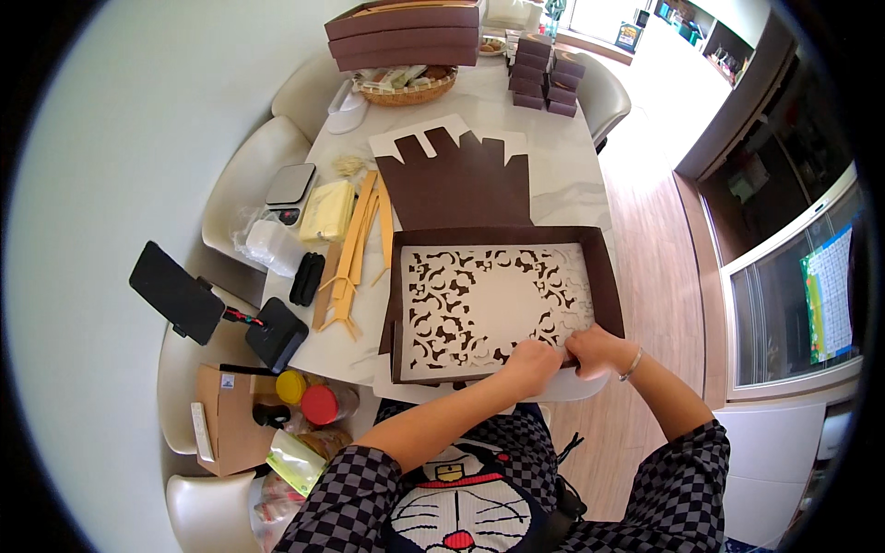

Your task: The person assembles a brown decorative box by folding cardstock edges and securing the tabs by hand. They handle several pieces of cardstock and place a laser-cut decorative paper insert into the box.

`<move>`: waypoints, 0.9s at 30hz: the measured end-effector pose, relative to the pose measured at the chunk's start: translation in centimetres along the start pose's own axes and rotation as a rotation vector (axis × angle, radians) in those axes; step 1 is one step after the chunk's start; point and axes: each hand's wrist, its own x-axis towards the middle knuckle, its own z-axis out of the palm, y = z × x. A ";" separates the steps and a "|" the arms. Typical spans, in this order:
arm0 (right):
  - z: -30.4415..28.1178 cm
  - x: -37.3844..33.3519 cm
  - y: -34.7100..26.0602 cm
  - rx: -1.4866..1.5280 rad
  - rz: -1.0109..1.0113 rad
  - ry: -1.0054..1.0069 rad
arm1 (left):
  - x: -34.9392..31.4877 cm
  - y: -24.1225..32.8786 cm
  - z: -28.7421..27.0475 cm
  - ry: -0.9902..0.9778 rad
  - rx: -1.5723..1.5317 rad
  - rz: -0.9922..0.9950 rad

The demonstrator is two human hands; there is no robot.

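A shallow brown cardboard box [603, 276] lies open on the white table [572, 175], with a cream paper liner [489, 304] cut in a lacy pattern lying inside it. My left hand [529, 362] presses down on the liner's near edge, fingers curled over the box's front wall. My right hand [597, 350], a thin bracelet on its wrist, grips the near right part of the box rim and liner right beside it. The two hands almost touch.
Flat brown box blanks [456, 180] lie behind the box. Cream strips [355, 249], a yellow block [327, 210], a scale [289, 184] and a phone on a stand [180, 295] sit left. Stacked brown boxes [406, 35], small boxes [544, 78] and a basket [406, 88] fill the far end. White chairs surround.
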 end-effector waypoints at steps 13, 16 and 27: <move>0.1 -0.4 -1.0 0.033 -0.018 -0.026 | -0.4 -0.1 0.8 -0.008 0.075 0.009; 0.4 -0.6 -1.0 0.039 -0.012 -0.031 | -0.6 0.3 -0.3 -0.024 0.058 0.025; 0.5 -1.2 -1.0 0.278 -0.028 0.104 | 1.6 0.9 2.7 0.085 0.082 0.127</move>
